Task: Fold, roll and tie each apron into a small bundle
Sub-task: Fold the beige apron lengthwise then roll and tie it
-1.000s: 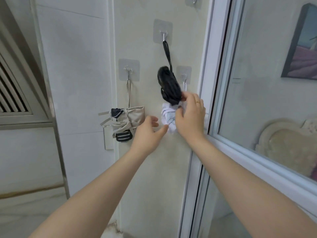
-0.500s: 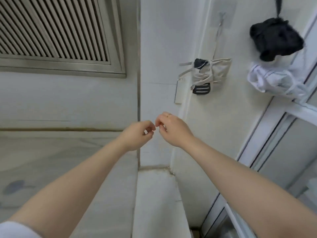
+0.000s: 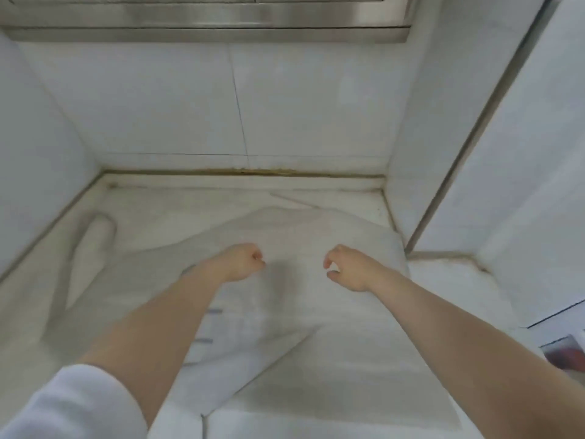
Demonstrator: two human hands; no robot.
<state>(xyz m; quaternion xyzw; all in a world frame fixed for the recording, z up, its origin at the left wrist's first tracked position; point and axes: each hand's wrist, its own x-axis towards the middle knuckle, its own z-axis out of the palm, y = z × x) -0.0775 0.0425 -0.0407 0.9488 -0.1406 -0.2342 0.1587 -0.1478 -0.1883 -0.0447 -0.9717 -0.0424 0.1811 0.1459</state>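
- A pale apron [image 3: 285, 280] lies spread out and unfolded on the light marble desk [image 3: 443, 296], reaching from the far right corner down toward the near edge, with loose creases across it
- One apron strap [image 3: 91, 242] trails off to the left over the desk and loops back near the left wall
- Faint dark stripe marks show on the cloth near the left forearm; the blur makes them hard to read
- The left hand [image 3: 240, 263] hovers over the middle of the apron, fingers curled loosely inward into a half-closed grip with nothing held in it; whether it touches the cloth cannot be told
- The right hand [image 3: 348, 267] hangs beside it, a gap apart, thumb and fingers bent in a loose, partly open grip, also holding nothing
- Both bare forearms reach forward from the bottom of the view, and a white sleeve [image 3: 69, 403] covers the left upper arm at the lower left corner
- White tiled walls [image 3: 190, 106] enclose the desk at the back and on the left, with a brownish seam where the back wall meets the surface
- A brushed metal edge [image 3: 205, 23] runs across the top of the view above the tiles
- A white panel with a dark frame stands to the right of the apron
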